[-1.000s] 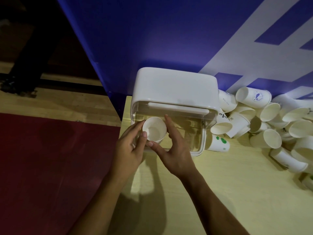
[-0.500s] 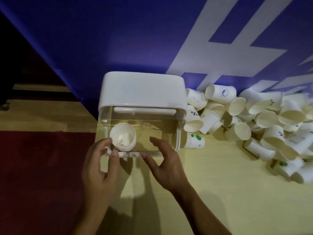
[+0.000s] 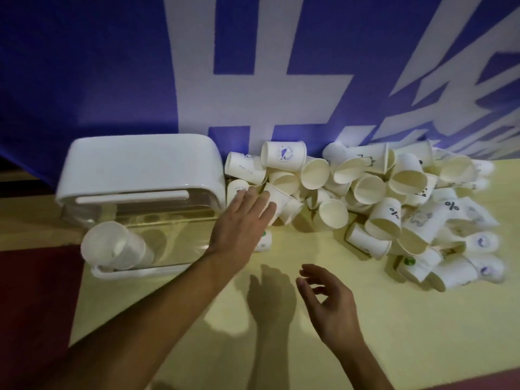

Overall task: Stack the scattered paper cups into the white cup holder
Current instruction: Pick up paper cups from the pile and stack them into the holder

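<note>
**Position of parts.** The white cup holder (image 3: pixel 140 161) stands at the 10 o'clock corner of the surface (image 3: pixel 380 319), against the blue banner (image 3: pixel 84 66). One paper cup (image 3: pixel 112 244) lies inside it at the front left, mouth toward the viewer. The pile of loose cups (image 3: pixel 394 198) covers the surface from 12 to 3 o'clock.

**Grip state.** The left hand (image 3: pixel 242 223) is extended, its grip released. Its straight fingers (image 3: pixel 261 198) rest on the near-left edge of the pile and enclose nothing. The right hand (image 3: pixel 333 302) hovers over the surface at 5 o'clock. Its grip is also released, with the fingers loosely curved and empty.

**Governing relation.** The nearest cup (image 3: pixel 284 205) lies on its side, directly under and just past the left fingertips, at about 1 o'clock from that hand. Its long axis appears to run from 10 to 4 o'clock; which end is the mouth cannot be confirmed. The left hand is the nearer one. The right hand is well apart from the pile. Judgement: the next move is to curl the left fingers round this cup.

**Change from the frame half a second earlier.** Both hands were then at the holder's front edge beside the stored cup. The left hand has since crossed to the pile and the right hand has drawn back. The stored cup remains in the holder.
</note>
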The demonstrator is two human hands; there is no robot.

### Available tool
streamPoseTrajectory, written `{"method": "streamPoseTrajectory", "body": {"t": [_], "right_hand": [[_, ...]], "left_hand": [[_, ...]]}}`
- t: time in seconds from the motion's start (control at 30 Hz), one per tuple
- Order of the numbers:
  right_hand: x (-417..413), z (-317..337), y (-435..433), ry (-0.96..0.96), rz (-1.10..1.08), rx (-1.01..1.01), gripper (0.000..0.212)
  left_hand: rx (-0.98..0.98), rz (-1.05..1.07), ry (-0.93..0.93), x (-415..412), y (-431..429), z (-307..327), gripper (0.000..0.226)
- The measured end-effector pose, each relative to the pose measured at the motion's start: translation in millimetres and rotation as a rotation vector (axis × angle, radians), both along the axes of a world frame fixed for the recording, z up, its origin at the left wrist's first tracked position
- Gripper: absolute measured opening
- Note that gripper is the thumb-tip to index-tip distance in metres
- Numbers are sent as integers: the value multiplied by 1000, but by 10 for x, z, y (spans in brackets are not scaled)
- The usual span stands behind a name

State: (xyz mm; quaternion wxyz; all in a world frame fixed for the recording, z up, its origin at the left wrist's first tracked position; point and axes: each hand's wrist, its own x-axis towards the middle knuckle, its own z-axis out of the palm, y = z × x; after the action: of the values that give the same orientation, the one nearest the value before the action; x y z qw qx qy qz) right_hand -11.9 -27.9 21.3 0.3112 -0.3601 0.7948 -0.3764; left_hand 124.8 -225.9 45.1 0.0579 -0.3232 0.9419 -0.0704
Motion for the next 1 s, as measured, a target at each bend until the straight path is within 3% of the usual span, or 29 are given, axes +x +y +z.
{"method": "streamPoseTrajectory", "body": {"t": [0.17, 0.3, 0.47, 0.57, 0.63, 0.73, 0.87, 1.0], "right_hand": [[-407, 38, 8, -8, 7, -16, 22], [-725, 78, -193, 70, 63, -71, 26], [-1098, 242, -679, 308, 60, -240, 42], [-1393, 329, -1034, 491, 19, -277, 68], [-1570, 310, -1238, 664, 70, -208, 87], [-1687, 250, -1436, 740, 98, -25, 102], [-1721, 113, -1547, 824, 132, 52, 101], [-1676, 60, -1591, 834, 112, -27, 88]], "left_hand": [[-115, -16, -291, -196, -235, 16, 71], [-118, 11, -275, -145, -292, -104, 58], [-94, -40, -219, -101, -287, -99, 72], [-45, 36, -50, -110, -224, 58, 80], [13, 96, 89, -103, -147, 192, 80], [148, 208, 327, -93, 22, 428, 77], [397, 467, 652, -79, 250, 616, 74], [411, 573, 856, 13, 427, 573, 73]]}}
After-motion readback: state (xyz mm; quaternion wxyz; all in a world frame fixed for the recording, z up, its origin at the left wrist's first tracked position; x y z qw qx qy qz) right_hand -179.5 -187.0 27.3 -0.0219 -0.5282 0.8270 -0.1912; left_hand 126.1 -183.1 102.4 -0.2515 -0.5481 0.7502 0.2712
